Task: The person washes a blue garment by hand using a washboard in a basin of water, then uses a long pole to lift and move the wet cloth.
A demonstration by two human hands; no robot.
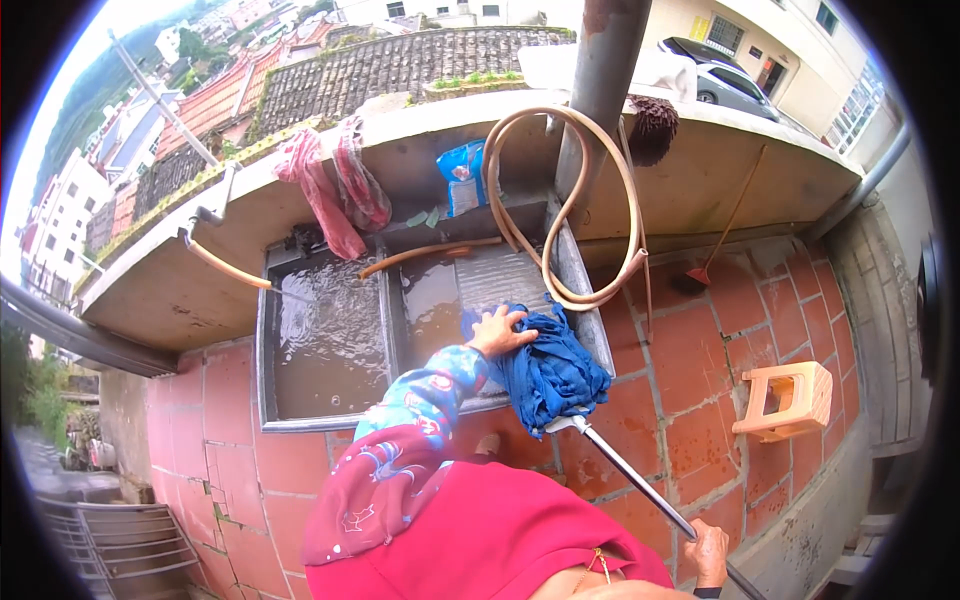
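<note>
A mop with a blue cloth-strip head (551, 367) lies slantwise over the front right corner of a stone wash basin (322, 426). My left hand (499, 332) rests on the upper left of the mop head, fingers spread over the wet strips. At the lower right, my right hand (705, 551) grips the metal mop handle (637, 476). The basin has two compartments. Murky water (326, 360) fills the left one, where a stream runs in from a short orange hose (225, 262). Beside it, a ridged washboard slope (499, 274) rises out of shallow brown water.
A coiled tan hose (634, 195) hangs by a pillar (604, 82) at the basin's right. Pink cloths (330, 199) drape over the parapet, near a blue packet (463, 178). On the tiled floor stand a plastic stool (787, 401) and a red broom (697, 277). A metal rack (120, 544) is lower left.
</note>
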